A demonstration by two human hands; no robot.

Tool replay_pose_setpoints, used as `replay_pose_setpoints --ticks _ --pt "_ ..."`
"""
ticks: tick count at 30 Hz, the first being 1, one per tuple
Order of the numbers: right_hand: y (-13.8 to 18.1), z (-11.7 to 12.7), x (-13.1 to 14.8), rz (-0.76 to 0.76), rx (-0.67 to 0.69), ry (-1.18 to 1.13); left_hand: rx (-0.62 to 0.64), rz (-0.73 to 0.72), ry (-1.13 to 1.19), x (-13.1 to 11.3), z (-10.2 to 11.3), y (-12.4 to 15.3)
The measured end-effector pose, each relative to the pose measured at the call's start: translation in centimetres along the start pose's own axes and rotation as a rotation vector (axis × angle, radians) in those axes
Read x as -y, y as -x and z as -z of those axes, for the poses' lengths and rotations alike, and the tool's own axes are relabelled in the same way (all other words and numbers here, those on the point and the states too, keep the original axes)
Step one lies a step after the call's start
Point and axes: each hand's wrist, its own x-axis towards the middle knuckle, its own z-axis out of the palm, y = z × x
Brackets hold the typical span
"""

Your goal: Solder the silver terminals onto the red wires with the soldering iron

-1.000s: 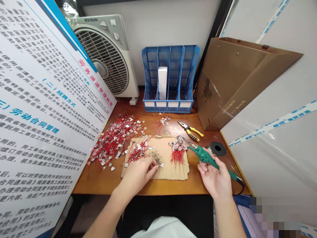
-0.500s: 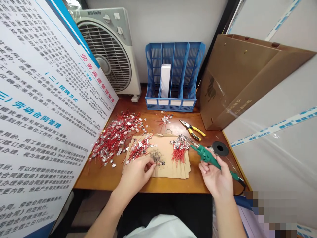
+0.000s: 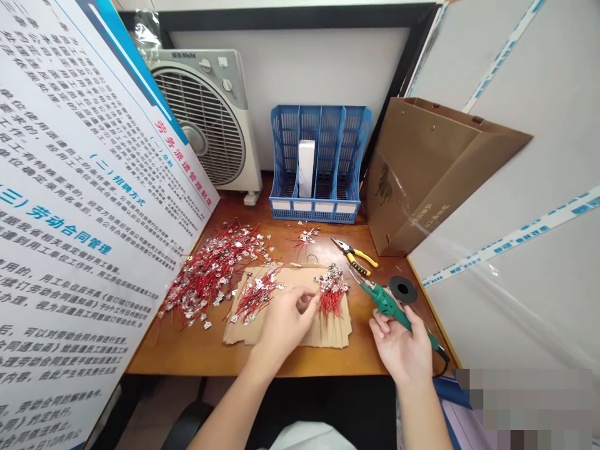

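My left hand (image 3: 289, 315) is closed in a pinch over the cardboard (image 3: 285, 340), its fingertips at the left edge of the right-hand pile of red wires with metal tabs (image 3: 332, 297). Whatever lies between those fingertips is too small and covered to make out. My right hand (image 3: 404, 340) is wrapped round a green soldering iron (image 3: 388, 304), whose metal tip points up and left, just right of that pile. A second, looser bunch of tabbed red wires (image 3: 257, 294) lies on the cardboard's left side, partly behind my left hand.
A large heap of tabbed red wires (image 3: 210, 269) covers the left of the desk, with a small bunch (image 3: 308, 235) at the back. Yellow-handled pliers (image 3: 355, 255) and a black spool (image 3: 403, 289) lie right. Behind stand a fan (image 3: 206, 125), blue file rack (image 3: 315, 209) and brown bag (image 3: 412, 181).
My left hand has moved right, from the middle of the cardboard to the right-hand pile; the tabbed wire seen at its fingertips no longer shows. My right hand still holds the soldering iron. The view has tilted up.
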Motion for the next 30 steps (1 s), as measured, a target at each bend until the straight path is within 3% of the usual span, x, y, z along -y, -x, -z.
replay_pose_setpoints --ticks 5,10,15,20,30 --pt "-0.2 0.0 -0.1 -0.022 -0.024 0.016 -0.105 0.043 -0.025 3.2 4.2 1.5" --pt "-0.3 -0.4 -0.1 -0.040 -0.058 0.039 -0.132 0.204 -0.223 5.3 8.0 -1.2" --pt "-0.1 -0.7 -0.1 -0.044 -0.078 0.017 -0.052 0.275 -0.289 5.5 7.9 -4.8" --pt "-0.2 -0.8 -0.3 -0.029 -0.074 -0.002 -0.030 0.263 -0.282 5.4 7.1 -6.1" --pt "-0.3 -0.2 -0.4 -0.018 -0.013 0.047 -0.200 0.137 -0.035 4.3 8.8 -5.5"
